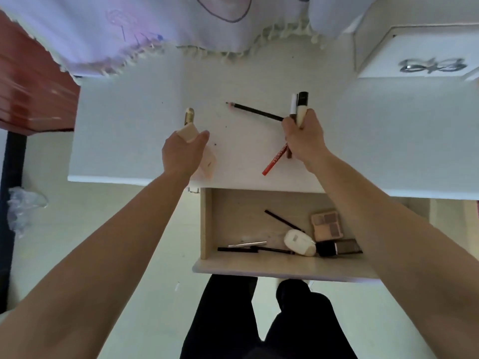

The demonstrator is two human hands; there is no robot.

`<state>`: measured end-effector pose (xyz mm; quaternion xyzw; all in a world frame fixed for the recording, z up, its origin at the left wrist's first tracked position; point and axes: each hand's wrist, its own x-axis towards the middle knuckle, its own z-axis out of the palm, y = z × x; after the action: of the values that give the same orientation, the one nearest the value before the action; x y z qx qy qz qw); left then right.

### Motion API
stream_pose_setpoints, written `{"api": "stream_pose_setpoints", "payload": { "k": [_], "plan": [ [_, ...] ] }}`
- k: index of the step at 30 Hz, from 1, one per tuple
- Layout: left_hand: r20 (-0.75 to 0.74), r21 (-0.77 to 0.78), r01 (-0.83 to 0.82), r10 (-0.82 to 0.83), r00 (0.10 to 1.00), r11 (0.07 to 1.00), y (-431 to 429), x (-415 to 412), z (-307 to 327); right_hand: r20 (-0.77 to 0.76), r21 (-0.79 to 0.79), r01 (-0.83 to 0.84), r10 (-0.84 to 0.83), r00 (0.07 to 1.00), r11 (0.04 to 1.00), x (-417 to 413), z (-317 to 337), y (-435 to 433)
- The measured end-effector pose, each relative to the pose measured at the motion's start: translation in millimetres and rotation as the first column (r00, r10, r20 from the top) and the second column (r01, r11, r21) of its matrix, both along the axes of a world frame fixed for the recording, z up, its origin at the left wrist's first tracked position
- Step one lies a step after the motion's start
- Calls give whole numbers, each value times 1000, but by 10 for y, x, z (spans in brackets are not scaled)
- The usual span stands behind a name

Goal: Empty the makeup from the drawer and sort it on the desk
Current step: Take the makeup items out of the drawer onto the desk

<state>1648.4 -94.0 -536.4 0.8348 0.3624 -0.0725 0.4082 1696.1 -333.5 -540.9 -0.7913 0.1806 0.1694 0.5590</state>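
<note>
My left hand (185, 154) is curled round a beige bottle (208, 161) and holds it over the desk (129, 125), just short of a gold lipstick (189, 116) lying there. My right hand (303, 141) grips a bundle of sticks: a black-capped tube (302, 103), a white pen (293, 104) and a red pencil (274, 159) poking out below. A black pencil (256, 112) runs leftward from that fist; I cannot tell whether I hold it or it lies on the desk.

I judge I am mid-unloading, bringing this load up to sort. The open drawer (206, 224) below holds a palette (328, 225), a white compact (299, 242), a dark case (337, 247) and some thin pencils. Next I should set the bottle down apart. Then I should loosen the right fist slowly, laying the sticks side by side so nothing rolls, and go back to the drawer.
</note>
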Motion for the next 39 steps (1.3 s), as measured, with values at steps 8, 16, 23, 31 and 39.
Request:
{"api": "stream_pose_setpoints", "payload": {
  "k": [8,16,23,31,39],
  "plan": [
    [-3,176,210,-213,977,962,323,726,-75,140,-360,-46,103,985,932,539,-139,510],
    [56,411,381,-440,896,828,479,405,-429,227,-551,-76,237,945,831,385,-271,456],
    [169,429,395,-501,849,813,315,-22,-503,197,-598,-159,336,921,786,59,-290,237],
    [240,449,468,-607,758,762,-255,-985,-461,225,-588,-255,458,860,768,-805,-227,-171],
    [-425,-55,930,-851,307,363,-593,-1658,-831,199,-708,-376,680,705,598,-1658,-439,-639]
  ]
}}
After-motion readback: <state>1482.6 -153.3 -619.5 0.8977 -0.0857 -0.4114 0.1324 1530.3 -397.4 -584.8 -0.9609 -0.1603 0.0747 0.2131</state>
